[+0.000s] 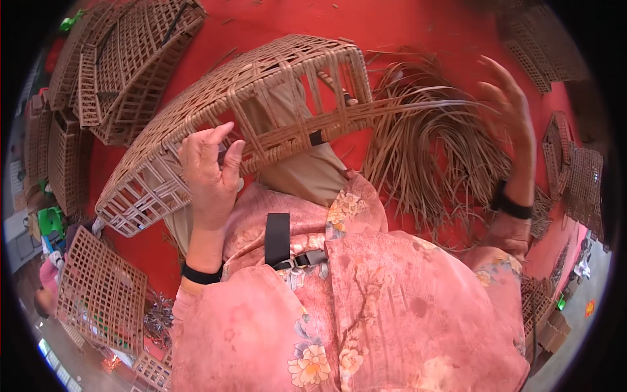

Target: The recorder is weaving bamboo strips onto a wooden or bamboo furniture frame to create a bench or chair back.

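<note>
Across trousered legs (307, 175), 1 openwork basket (206, 101), legs showing through — left hand (212, 163) half-curled, right hand (511, 111) loosely open, holds unclear

A basket (189, 108) lies across the person's legs (313, 173), the left hand (209, 160) at its near side, with a heap of strands (431, 153) on the floor (418, 26) off its right end, the right hand (513, 111) near the heap's right edge, and other baskets (134, 65) along the floor's left and right edges.
</note>
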Motion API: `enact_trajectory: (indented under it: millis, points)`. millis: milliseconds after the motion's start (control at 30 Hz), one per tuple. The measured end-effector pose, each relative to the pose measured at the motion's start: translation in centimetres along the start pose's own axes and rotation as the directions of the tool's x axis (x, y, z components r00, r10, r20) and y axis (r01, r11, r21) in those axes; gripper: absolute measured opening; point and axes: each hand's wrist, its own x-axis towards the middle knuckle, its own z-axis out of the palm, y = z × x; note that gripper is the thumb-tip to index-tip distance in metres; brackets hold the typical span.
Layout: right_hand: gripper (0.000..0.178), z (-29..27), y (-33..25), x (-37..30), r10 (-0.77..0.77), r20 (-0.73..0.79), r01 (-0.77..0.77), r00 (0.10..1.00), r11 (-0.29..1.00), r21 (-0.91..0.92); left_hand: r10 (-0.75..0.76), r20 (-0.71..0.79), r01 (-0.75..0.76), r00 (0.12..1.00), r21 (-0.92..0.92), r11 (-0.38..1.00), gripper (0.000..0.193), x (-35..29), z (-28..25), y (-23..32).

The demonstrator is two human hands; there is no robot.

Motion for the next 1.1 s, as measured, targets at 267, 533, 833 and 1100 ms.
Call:
enact_trajectory:
  millis: [267,533,833,1100]
  points:
    - [0.049,14.8,-6.4,1.2,-0.098,0.578,0.032,0.810,0.992,0.124,0.075,0.011,-0.076,0.997,0.082,0.994,0.026,0.1,-0.1,0.4]
    - [0.016,11.6,-5.9,-0.1,-0.120,0.532,0.096,0.838,0.993,0.073,0.046,-0.037,-0.044,0.998,0.051,0.998,0.024,0.2,0.8,0.0]
    - [0.016,-1.9,14.1,3.3,0.253,0.214,-0.312,0.944,0.896,0.317,0.060,0.022,-0.061,0.998,0.031,0.998,0.021,0.6,0.2,-0.5]
    - [0.060,5.5,-0.3,2.8,0.024,0.182,-0.064,0.983,0.974,0.217,0.042,-0.010,-0.042,0.999,0.043,0.998,0.018,0.3,0.5,-0.7]
